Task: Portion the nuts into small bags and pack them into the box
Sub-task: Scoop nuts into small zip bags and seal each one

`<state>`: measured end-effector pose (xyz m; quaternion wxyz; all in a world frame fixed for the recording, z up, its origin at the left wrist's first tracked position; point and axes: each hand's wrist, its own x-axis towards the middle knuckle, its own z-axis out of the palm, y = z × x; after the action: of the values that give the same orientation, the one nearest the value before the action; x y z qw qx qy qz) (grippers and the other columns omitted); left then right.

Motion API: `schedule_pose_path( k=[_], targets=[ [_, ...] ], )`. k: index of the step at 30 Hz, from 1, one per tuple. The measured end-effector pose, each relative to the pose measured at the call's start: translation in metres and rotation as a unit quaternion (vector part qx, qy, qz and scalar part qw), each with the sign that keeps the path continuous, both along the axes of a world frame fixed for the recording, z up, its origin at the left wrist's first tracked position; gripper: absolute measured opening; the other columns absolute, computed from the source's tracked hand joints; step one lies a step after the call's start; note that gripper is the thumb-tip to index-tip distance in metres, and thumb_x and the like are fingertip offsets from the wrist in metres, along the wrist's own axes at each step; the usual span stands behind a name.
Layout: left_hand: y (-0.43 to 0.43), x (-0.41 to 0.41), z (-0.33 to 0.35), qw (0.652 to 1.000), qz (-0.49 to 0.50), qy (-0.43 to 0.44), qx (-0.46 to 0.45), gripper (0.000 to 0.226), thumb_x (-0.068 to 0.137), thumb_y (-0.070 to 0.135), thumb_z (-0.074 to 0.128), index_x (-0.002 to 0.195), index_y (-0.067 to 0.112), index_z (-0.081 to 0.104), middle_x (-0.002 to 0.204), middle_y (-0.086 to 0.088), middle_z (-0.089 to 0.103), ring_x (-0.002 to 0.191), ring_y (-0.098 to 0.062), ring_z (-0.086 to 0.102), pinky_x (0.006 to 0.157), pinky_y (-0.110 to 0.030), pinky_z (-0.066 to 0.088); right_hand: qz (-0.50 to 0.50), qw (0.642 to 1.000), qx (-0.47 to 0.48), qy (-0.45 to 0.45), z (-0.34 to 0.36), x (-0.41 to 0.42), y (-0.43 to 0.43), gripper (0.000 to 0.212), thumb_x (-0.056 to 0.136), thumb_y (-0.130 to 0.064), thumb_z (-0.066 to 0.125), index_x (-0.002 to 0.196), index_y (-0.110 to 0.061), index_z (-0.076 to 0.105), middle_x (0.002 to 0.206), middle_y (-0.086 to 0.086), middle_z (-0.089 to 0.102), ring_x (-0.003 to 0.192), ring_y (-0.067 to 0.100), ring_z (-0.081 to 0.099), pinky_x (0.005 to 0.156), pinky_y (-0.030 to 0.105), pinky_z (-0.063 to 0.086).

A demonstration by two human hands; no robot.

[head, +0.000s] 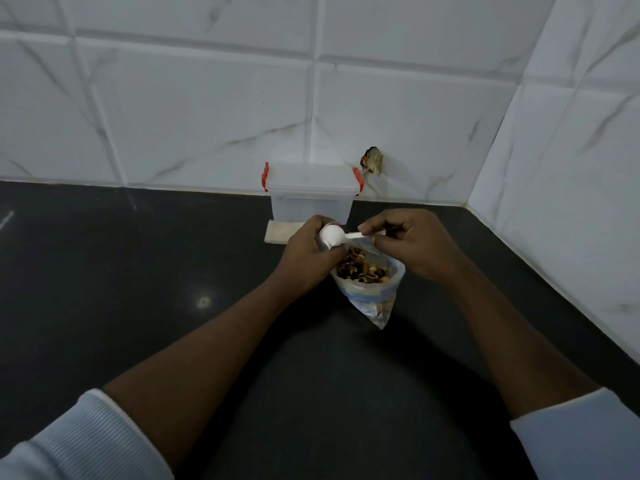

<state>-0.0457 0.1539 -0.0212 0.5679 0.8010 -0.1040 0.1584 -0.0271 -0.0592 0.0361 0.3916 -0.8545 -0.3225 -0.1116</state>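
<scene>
Our right hand [408,244] pinches the white plastic scoop [334,236] above the clear plastic bag of nuts [367,289], its rim gripped by our left hand [308,251]; the translucent red-latched box [311,192] stands just behind.

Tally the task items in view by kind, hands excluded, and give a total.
Lidded clear box with red latches: 1
Open bag of nuts: 1
White scoop: 1
Flat pale pile beside the box: 1, pieces within uncountable
Total: 4

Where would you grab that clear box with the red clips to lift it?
The clear box stands upright, lid on, close to the tiled wall. Probably take it by its two ends, under the red clips, coming in from either side.
</scene>
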Motion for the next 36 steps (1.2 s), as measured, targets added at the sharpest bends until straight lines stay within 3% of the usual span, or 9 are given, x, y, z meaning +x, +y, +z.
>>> schedule_pose_path(
  k=[4, 7, 13, 15, 18, 22, 26, 31, 36],
  targets=[
    [0.0, 0.0, 0.001, 1.0, -0.001, 0.0, 0.003, 0.037, 0.089, 0.017, 0.075, 0.12, 0.027, 0.057, 0.111, 0.015, 0.063, 0.102, 0.0, 0.061, 0.08, -0.018, 0.05, -0.019, 1.0, 0.013, -0.011, 0.004, 0.0, -0.003, 0.029, 0.089, 0.001, 0.07, 0.107, -0.018, 0.081, 0.099, -0.009, 0.079, 0.093, 0.005, 0.073, 0.082, 0.02, 0.057],
    [0.0, 0.0, 0.003, 1.0, 0.005, 0.002, 0.008, 0.033, 0.092, 0.016, 0.071, 0.121, 0.025, 0.057, 0.109, 0.016, 0.061, 0.101, 0.004, 0.058, 0.076, -0.014, 0.045, -0.07, 0.997, 0.012, -0.02, 0.009, 0.005, -0.017, 0.024, 0.09, -0.004, 0.07, 0.105, -0.02, 0.081, 0.095, -0.008, 0.078, 0.086, 0.007, 0.071, 0.073, 0.022, 0.055],
    [0.001, 0.002, 0.002, 1.0, 0.005, 0.012, 0.008, 0.034, 0.092, 0.016, 0.07, 0.123, 0.024, 0.058, 0.111, 0.016, 0.06, 0.105, 0.0, 0.058, 0.08, -0.019, 0.047, -0.081, 0.976, -0.203, -0.025, -0.004, 0.012, -0.015, 0.022, 0.092, -0.007, 0.069, 0.108, -0.016, 0.08, 0.1, -0.003, 0.074, 0.078, -0.003, 0.059, 0.068, 0.011, 0.039],
    [0.001, 0.003, 0.002, 1.0, 0.007, 0.015, 0.014, 0.036, 0.093, 0.017, 0.07, 0.125, 0.024, 0.057, 0.112, 0.016, 0.059, 0.105, 0.0, 0.057, 0.079, -0.018, 0.047, -0.096, 0.967, -0.234, -0.01, -0.002, 0.013, -0.013, 0.022, 0.091, -0.007, 0.067, 0.107, -0.016, 0.081, 0.1, -0.002, 0.074, 0.078, -0.001, 0.06, 0.066, 0.012, 0.039],
    [0.001, 0.004, 0.001, 1.0, 0.011, 0.013, 0.022, 0.037, 0.093, 0.018, 0.07, 0.128, 0.023, 0.057, 0.112, 0.016, 0.059, 0.104, 0.002, 0.057, 0.079, -0.017, 0.047, -0.116, 0.971, -0.21, -0.011, 0.008, 0.008, -0.018, 0.019, 0.091, -0.008, 0.066, 0.1, -0.017, 0.081, 0.087, -0.007, 0.072, 0.073, 0.004, 0.064, 0.061, 0.015, 0.042],
    [0.0, 0.003, 0.001, 1.0, 0.009, 0.01, 0.022, 0.037, 0.093, 0.019, 0.07, 0.128, 0.021, 0.058, 0.112, 0.015, 0.06, 0.105, 0.0, 0.058, 0.082, -0.02, 0.049, -0.1, 0.973, -0.204, -0.039, 0.003, 0.006, -0.011, 0.02, 0.094, -0.009, 0.067, 0.107, -0.015, 0.081, 0.095, -0.002, 0.074, 0.079, 0.006, 0.064, 0.066, 0.016, 0.044],
    [0.001, 0.003, 0.001, 1.0, 0.008, 0.014, 0.022, 0.037, 0.094, 0.018, 0.07, 0.128, 0.021, 0.058, 0.114, 0.014, 0.06, 0.106, 0.0, 0.058, 0.083, -0.021, 0.05, -0.11, 0.966, -0.235, 0.0, 0.006, 0.005, -0.013, 0.022, 0.091, -0.007, 0.065, 0.103, -0.015, 0.081, 0.099, -0.001, 0.076, 0.081, 0.005, 0.065, 0.066, 0.014, 0.043],
    [0.001, 0.003, 0.001, 0.999, 0.011, 0.011, 0.034, 0.038, 0.094, 0.018, 0.07, 0.129, 0.021, 0.057, 0.115, 0.013, 0.06, 0.104, -0.001, 0.058, 0.079, -0.017, 0.048, -0.122, 0.971, -0.204, 0.017, 0.017, -0.001, -0.019, 0.018, 0.09, -0.011, 0.066, 0.085, -0.022, 0.079, 0.083, -0.009, 0.072, 0.078, 0.005, 0.066, 0.063, 0.019, 0.044],
    [0.001, 0.005, 0.001, 0.999, 0.01, 0.017, 0.04, 0.039, 0.095, 0.019, 0.07, 0.132, 0.02, 0.057, 0.12, 0.01, 0.06, 0.108, -0.005, 0.058, 0.079, -0.016, 0.048, -0.136, 0.977, -0.136, 0.091, 0.012, 0.002, -0.018, 0.015, 0.093, -0.013, 0.068, 0.088, -0.019, 0.08, 0.073, -0.006, 0.072, 0.065, 0.008, 0.067, 0.06, 0.021, 0.049]
  ],
)
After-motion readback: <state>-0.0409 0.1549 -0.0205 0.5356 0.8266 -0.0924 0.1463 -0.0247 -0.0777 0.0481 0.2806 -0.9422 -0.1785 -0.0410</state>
